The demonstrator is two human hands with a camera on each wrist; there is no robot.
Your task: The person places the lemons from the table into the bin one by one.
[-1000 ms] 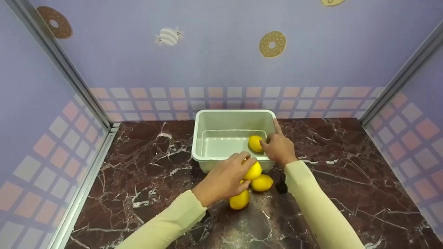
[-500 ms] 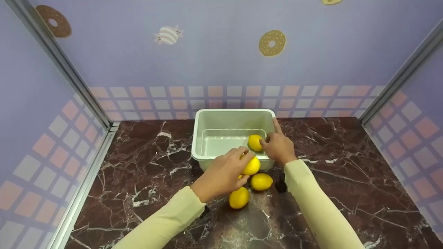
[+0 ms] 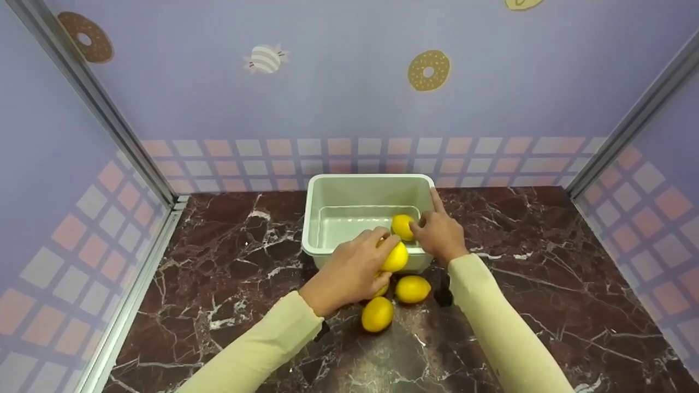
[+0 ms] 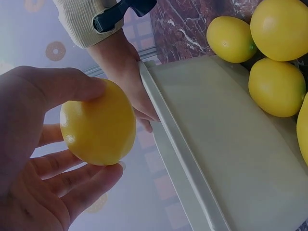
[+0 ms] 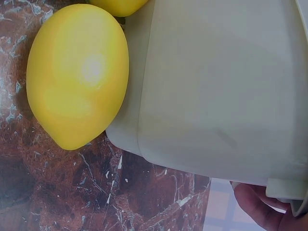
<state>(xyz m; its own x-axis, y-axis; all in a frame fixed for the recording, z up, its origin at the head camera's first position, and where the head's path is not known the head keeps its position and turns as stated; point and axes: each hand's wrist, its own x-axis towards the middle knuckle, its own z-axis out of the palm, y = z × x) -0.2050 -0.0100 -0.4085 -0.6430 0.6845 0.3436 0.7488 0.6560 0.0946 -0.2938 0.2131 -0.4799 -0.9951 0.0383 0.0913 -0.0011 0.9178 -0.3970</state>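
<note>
Left hand: the left hand (image 3: 349,267) pinches a smooth yellow lemon (image 4: 98,122) between thumb and fingers, off the dark red, white-veined marble bench (image 3: 218,284).
Held lemon: at the near long side of a pale grey-green rectangular plastic box (image 3: 371,176), apparently above its rim; whether it overhangs the inside, I cannot tell.
Deciding relation: the box opening lies just forward of the held lemon; its long axis runs left to right, while the lemon's own axis is hard to read.
Right hand: the right hand (image 3: 441,233) grips the box's right rim.
Boxed lemon: a second yellow lemon (image 3: 403,225) lies inside, toward the right end, just beside the right hand.
Bench lemons: four yellow lemons (image 4: 277,87) sit before the near wall.
</note>
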